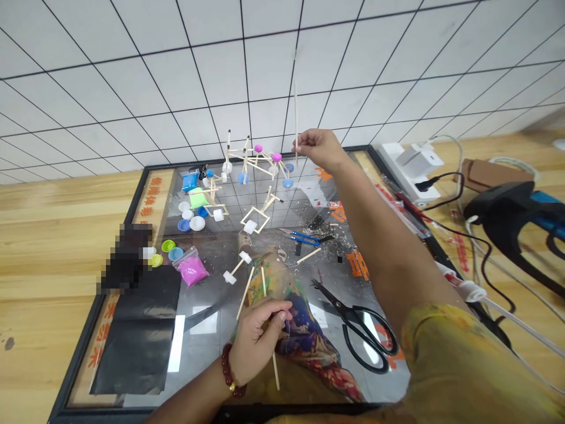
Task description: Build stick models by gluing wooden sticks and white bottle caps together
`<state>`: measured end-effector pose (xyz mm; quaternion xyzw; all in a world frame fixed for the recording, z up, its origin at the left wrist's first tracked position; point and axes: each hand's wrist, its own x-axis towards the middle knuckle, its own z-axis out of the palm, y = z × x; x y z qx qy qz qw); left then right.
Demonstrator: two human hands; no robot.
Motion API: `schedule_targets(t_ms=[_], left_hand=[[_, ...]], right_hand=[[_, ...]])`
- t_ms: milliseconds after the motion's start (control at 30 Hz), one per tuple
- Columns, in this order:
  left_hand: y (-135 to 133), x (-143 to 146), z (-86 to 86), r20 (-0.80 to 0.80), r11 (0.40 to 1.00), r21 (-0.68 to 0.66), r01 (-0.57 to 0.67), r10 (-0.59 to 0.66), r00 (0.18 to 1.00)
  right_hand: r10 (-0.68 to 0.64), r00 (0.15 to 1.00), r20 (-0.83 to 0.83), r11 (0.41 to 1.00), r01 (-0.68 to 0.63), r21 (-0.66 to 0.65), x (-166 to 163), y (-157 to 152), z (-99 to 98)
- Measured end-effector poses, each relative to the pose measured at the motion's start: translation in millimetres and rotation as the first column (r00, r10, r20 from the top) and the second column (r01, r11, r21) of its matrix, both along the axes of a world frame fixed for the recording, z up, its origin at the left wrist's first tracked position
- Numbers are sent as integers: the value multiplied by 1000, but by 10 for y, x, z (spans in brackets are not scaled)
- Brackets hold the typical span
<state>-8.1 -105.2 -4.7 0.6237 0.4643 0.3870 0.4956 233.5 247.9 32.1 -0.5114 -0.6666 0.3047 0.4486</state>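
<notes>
My right hand [321, 150] is raised at the back of the glass-topped board, pinching a thin wooden stick [296, 121] upright. Near the front, my left hand [262, 333] has thumb and fingers closed around another thin stick [276, 371], whose ends show above and below the hand. A loose stick [245, 293] lies just left of it. Ahead are a stick piece with white lumps on both ends [238, 268] and a square stick frame [256, 221]. Behind them stands a stick model with pink and blue clay pieces [258, 160], left of my right hand.
Black-handled scissors [353, 321] lie right of my left hand, with blue snips [305, 238] among scraps farther back. Clay bags, including a pink one [193, 270], and small lids [197, 223] are at left. A power strip [408, 171] with cords runs along the right.
</notes>
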Motion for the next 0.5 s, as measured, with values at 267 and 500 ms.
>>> schedule_targets(t_ms=[267, 500], left_hand=[[7, -20, -18, -16, 1000, 5, 1, -1, 1000], [8, -17, -18, -22, 1000, 4, -3, 3, 1000]], right_hand=[[-46, 999, 10, 999, 47, -19, -108, -102, -136], [-65, 996, 55, 998, 63, 24, -149, -76, -147]])
